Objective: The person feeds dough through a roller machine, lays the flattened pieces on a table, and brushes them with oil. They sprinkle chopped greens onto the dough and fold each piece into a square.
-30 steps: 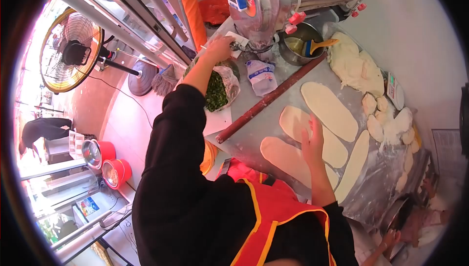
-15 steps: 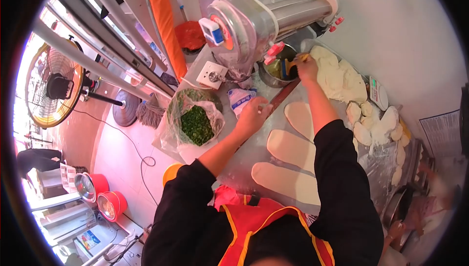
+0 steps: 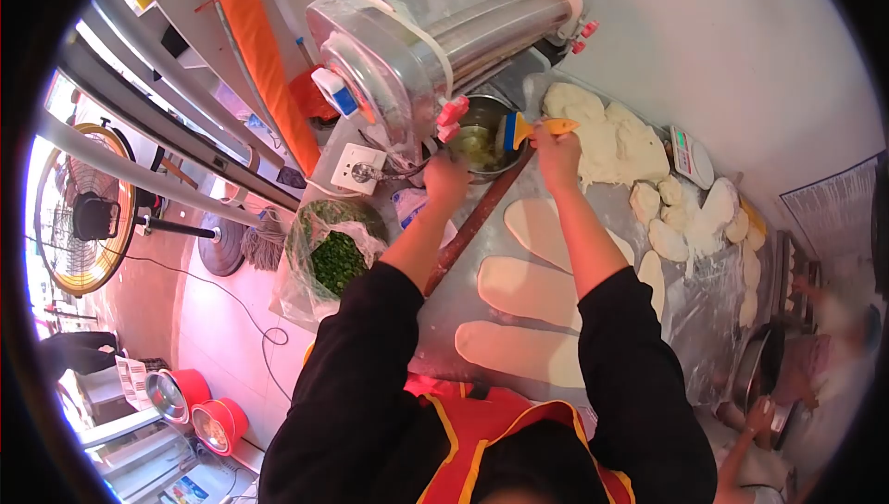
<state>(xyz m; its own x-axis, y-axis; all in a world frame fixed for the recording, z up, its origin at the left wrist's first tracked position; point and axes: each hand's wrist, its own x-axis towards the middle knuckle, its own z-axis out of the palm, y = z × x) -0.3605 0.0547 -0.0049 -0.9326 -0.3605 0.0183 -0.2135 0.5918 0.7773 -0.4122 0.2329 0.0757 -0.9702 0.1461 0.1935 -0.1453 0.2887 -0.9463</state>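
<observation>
1. At the far left, a standing fan (image 3: 79, 217) is on the floor beyond the metal rails, and two red buckets (image 3: 194, 407) sit near the lower left corner.
2. A mop head (image 3: 264, 240) lies on the floor just left of the work table.
3. A bag of chopped greens (image 3: 335, 259) sits on the table's left edge, its plastic open at the top.
4. A white socket box (image 3: 356, 166) lies just beyond the greens, below the dough roller machine (image 3: 417, 50), which fills the far middle of the scene.
5. The left hand (image 3: 446, 178) rests at the near rim of the metal bowl (image 3: 477, 138); whether its fingers grip the rim or only touch it cannot be told.
6. A long red-brown rolling pin (image 3: 477, 222) lies slanted on the table (image 3: 468, 310), passing just under the left forearm.
7. The right hand (image 3: 558, 148) is closed around the orange handle of the brush (image 3: 530, 126), whose blue head lies over the bowl.
8. Three flattened dough ovals (image 3: 523, 286) lie side by side on the table beneath the right arm.
9. A large dough mass (image 3: 607, 138) sits just right of the brush, with small dough lumps (image 3: 690, 217) beyond it.
10. A small scale (image 3: 692, 157) lies against the right wall.
</observation>
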